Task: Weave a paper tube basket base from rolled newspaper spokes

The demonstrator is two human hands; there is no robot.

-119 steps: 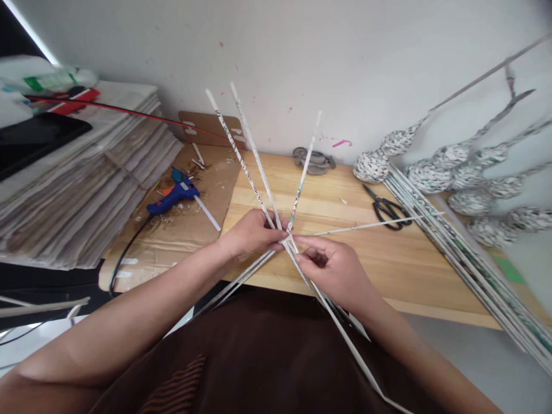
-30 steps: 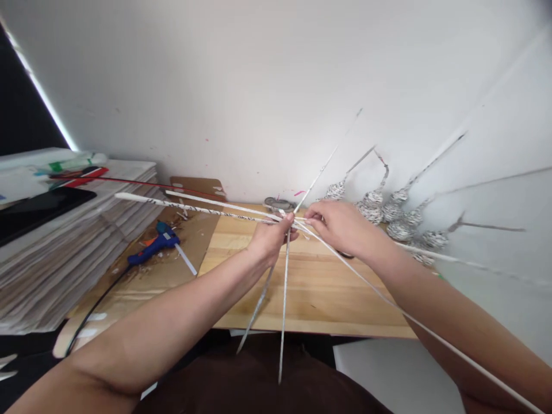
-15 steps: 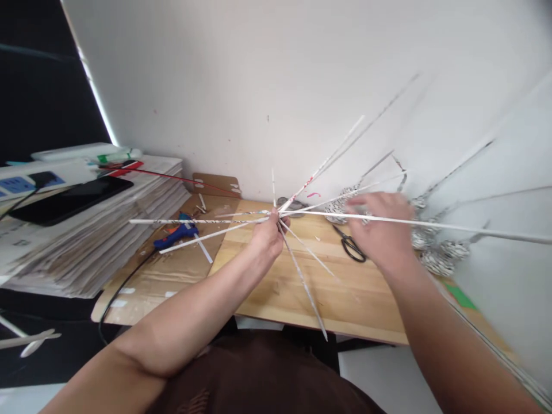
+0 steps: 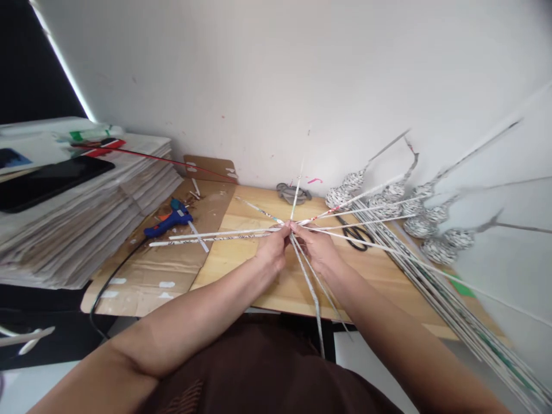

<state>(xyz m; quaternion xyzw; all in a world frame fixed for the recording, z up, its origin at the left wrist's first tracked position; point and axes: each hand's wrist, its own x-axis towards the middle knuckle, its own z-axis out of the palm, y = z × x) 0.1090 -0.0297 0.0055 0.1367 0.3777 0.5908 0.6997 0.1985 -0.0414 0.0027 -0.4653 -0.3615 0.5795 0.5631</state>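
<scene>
Two closed pinches hold the crossed paper sticks point(image 4: 311, 287) mid-frame: the right hand point(image 4: 319, 248) has rejoined the left hand point(image 4: 272, 248), likely steadying the crossing.

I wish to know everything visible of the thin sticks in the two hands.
The thin sticks are long, whitish and mostly straight, some printed in black or colour; they look like rolled paper. The left hand and right hand pinch them where they meet, partly hidden, and they fan outward above the wooden table.
</scene>
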